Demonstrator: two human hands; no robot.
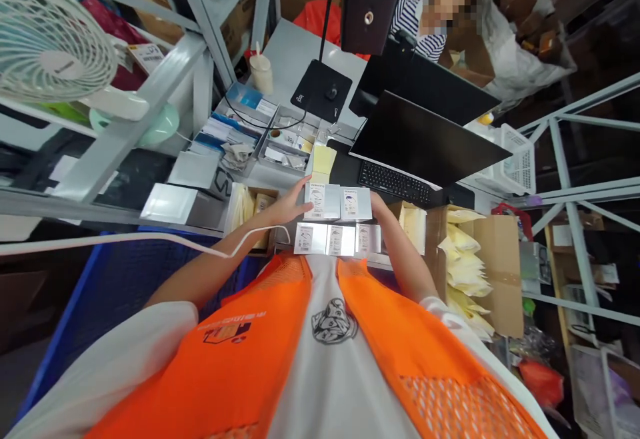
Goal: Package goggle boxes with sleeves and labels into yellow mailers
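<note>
Two small silver-white boxes with printed labels, a left box (331, 202) and a right box (363, 208), stand side by side between my hands. My left hand (296, 202) grips the left end, its thumb on the label side. At the other end, my right hand (379, 207) is closed against the right box, its fingers mostly hidden behind it. Closer to my body, a row of three similar labelled boxes (341, 240) sits at the table edge. Just beyond the held pair lies a pad of yellow paper slips (323, 161).
A keyboard (395, 182) and a dark monitor (430, 139) stand beyond my right hand. Divided trays (287, 139) hold small items at the left. A carton of yellow padded envelopes (465, 259) is on the right. A white cable (175, 238) crosses near my left forearm. Another person sits opposite.
</note>
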